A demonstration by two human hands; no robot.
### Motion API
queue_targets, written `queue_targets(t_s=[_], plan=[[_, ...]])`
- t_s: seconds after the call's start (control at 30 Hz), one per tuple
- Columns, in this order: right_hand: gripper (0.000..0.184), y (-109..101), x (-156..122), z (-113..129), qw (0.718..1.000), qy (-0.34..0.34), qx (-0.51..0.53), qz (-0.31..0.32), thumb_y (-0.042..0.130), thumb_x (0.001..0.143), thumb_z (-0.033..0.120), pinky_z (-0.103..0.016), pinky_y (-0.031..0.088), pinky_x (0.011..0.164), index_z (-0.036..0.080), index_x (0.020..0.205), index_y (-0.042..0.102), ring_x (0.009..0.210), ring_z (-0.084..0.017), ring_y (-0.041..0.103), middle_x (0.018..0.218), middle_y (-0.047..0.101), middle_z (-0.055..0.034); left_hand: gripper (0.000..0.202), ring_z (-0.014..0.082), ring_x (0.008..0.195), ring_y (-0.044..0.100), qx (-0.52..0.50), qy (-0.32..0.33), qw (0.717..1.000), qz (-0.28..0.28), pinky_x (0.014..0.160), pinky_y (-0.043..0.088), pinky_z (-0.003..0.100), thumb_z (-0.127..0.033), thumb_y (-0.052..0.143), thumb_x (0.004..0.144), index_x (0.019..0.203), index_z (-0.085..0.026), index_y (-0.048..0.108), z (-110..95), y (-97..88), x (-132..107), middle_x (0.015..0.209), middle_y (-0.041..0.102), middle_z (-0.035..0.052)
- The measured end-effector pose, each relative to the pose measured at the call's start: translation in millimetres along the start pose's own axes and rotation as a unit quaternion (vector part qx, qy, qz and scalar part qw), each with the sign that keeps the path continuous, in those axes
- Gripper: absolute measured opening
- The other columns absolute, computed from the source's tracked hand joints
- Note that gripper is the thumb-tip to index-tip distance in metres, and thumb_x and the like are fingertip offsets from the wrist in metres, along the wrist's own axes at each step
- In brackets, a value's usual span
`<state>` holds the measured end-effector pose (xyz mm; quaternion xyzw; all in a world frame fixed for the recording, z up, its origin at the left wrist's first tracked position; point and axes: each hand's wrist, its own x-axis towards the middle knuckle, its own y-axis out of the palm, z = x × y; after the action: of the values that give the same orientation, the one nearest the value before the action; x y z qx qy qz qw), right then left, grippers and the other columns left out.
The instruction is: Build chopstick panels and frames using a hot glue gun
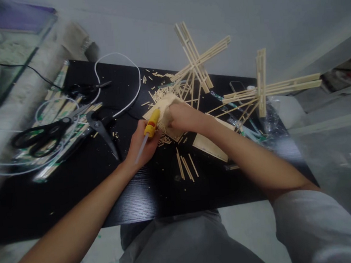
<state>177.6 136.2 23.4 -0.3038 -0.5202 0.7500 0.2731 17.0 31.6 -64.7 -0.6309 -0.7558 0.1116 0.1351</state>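
Observation:
My left hand is wrapped round a yellow hot glue gun, with a pale glue stick poking out of its back end toward me. The gun's front end lies close to a light wooden piece with a curved outline. My right hand grips that piece from the right, its fingers partly hidden behind and inside it. Under both hands lies a heap of short cut wooden sticks. Several loose sticks rest on the black table just in front.
Two windmill-like stick models, one behind and one at right, stand on the black table. At left lie scissors, pliers, a white cable and packaged sticks. A flat wooden panel sits under my right forearm.

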Motion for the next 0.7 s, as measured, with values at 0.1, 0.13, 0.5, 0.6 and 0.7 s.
queue_targets(t_s=[0.1, 0.13, 0.5, 0.6, 0.7], plan=[[0.026, -1, 1, 1, 1.0, 0.007, -0.017, -0.004, 0.061, 0.083, 0.014, -0.038, 0.053, 0.09, 0.012, 0.106, 0.073, 0.094, -0.027, 0.069, 0.096, 0.076, -0.0137, 0.03, 0.0198, 0.075, 0.065, 0.001, 0.0, 1.0, 0.002, 0.065, 0.05, 0.032, -0.042, 0.069, 0.088, 0.104, -0.024, 0.05, 0, 0.0, 0, 0.091, 0.065, 0.0012], [0.027, -1, 1, 2, 1.0, 0.009, -0.022, -0.005, 0.062, 0.083, 0.013, -0.037, 0.053, 0.089, 0.012, 0.106, 0.073, 0.094, -0.027, 0.069, 0.098, 0.076, -0.014, 0.03, 0.0198, 0.076, 0.065, 0.001, -0.001, 1.0, 0.003, 0.065, 0.05, 0.032, -0.041, 0.069, 0.088, 0.104, -0.024, 0.05, 0, 0.1, 0, 0.09, 0.065, 0.0011], [0.024, -21, -3, 8, 0.998, 0.054, -0.032, -0.006, 0.072, 0.096, 0.035, -0.031, 0.042, 0.078, 0.012, 0.101, 0.071, 0.088, -0.022, 0.064, 0.098, 0.073, -0.0123, 0.028, 0.0215, 0.078, 0.068, 0.012, -0.009, 1.0, 0.007, 0.067, 0.05, 0.035, -0.04, 0.069, 0.09, 0.104, -0.025, 0.051, -3, -0.5, 0, 0.091, 0.067, 0.0018], [0.025, -15, -8, 8, 0.998, 0.045, -0.032, -0.029, 0.065, 0.102, 0.036, -0.031, 0.041, 0.076, 0.012, 0.101, 0.071, 0.084, -0.022, 0.063, 0.095, 0.072, -0.011, 0.027, 0.0223, 0.077, 0.068, 0.018, -0.009, 1.0, 0.008, 0.068, 0.051, 0.036, -0.04, 0.069, 0.09, 0.104, -0.024, 0.052, -3, -1.3, 0, 0.091, 0.068, 0.0029], [0.033, -1, -13, 11, 0.992, 0.028, -0.056, -0.108, 0.05, 0.11, 0.037, -0.032, 0.042, 0.078, 0.01, 0.107, 0.068, 0.089, -0.023, 0.065, 0.1, 0.073, -0.013, 0.026, 0.0228, 0.076, 0.067, 0.021, -0.011, 1.0, 0.008, 0.067, 0.051, 0.037, -0.039, 0.069, 0.091, 0.104, -0.024, 0.052, -3, -1.5, 1, 0.089, 0.067, 0.003]])
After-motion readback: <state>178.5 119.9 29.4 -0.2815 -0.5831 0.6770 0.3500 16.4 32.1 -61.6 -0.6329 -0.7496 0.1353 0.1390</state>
